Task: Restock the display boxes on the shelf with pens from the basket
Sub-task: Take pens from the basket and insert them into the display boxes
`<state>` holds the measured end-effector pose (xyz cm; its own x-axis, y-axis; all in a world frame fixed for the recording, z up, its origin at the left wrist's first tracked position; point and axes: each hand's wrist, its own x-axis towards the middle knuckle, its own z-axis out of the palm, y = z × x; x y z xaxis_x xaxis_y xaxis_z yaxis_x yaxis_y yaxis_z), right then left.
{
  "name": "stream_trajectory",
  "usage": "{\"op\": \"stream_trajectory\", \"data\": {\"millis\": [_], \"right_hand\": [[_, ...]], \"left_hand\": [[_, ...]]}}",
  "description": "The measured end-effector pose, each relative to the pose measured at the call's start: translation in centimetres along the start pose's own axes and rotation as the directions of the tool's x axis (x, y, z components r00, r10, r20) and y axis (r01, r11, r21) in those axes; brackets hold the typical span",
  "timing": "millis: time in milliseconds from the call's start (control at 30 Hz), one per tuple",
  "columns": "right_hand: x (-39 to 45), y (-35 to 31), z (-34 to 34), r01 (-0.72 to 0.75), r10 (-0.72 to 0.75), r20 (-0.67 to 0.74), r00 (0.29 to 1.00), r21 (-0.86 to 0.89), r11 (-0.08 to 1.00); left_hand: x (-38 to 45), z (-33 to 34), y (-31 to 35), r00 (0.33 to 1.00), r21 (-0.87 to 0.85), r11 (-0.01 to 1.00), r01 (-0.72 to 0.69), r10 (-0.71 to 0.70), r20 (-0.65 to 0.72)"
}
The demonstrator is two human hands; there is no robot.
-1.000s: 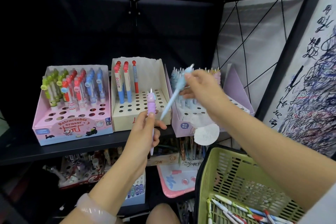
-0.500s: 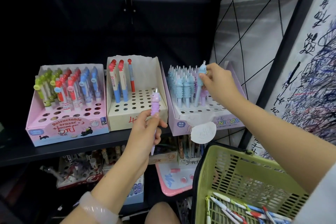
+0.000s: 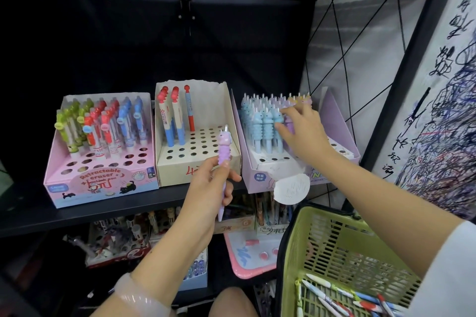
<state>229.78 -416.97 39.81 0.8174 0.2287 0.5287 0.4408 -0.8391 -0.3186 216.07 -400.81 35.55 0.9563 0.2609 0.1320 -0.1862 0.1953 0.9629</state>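
Observation:
My left hand (image 3: 211, 188) grips a purple unicorn pen (image 3: 224, 147) upright in front of the cream display box (image 3: 175, 170). My right hand (image 3: 304, 134) reaches into the lilac unicorn box (image 3: 260, 175) on the shelf. Its thumb and fingers are spread loosely against the row of blue unicorn pens (image 3: 260, 123) and a purple one beside them. The hand hides the box's right half. The green basket (image 3: 334, 244) sits at the lower right with several loose pens (image 3: 342, 301) in its bottom.
A pink eraser-pen box (image 3: 103, 183) with several green, red and blue pens stands at the left on the black shelf (image 3: 77, 213). The cream box holds three pens. A round white tag (image 3: 291, 189) hangs off the unicorn box. More stock fills the shelf below.
My right hand carried a blue unicorn pen from mid-air into the unicorn box, and the pen now stands in the front row. My left hand stayed put with the purple pen.

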Motion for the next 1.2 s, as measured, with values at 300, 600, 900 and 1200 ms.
{"op": "stream_trajectory", "data": {"millis": [300, 600, 900, 1200], "right_hand": [[-3.5, -4.7, -1.6, 0.083, -0.129, 0.066, 0.989, 0.475, 0.876], [-3.9, -5.5, -2.5, -0.212, -0.006, 0.272, 0.962, 0.762, 0.611], [1.0, 1.9, -5.2, -0.119, 0.234, -0.108, 0.966, 0.62, 0.776], [1.8, 3.0, -4.7, -0.086, 0.159, -0.12, 0.98, 0.463, 0.882]], "left_hand": [[0.3, 1.5, 0.3, 0.996, 0.033, 0.996, -0.084, 0.082, 0.036], [0.2, 1.9, -0.1, 0.991, 0.175, 0.976, -0.129, 0.134, -0.014], [0.6, 0.3, 0.1, 0.972, 0.387, 0.892, -0.235, 0.219, 0.086], [1.0, 0.6, -0.5, 0.97, 0.397, 0.885, -0.241, 0.211, 0.118]]}}
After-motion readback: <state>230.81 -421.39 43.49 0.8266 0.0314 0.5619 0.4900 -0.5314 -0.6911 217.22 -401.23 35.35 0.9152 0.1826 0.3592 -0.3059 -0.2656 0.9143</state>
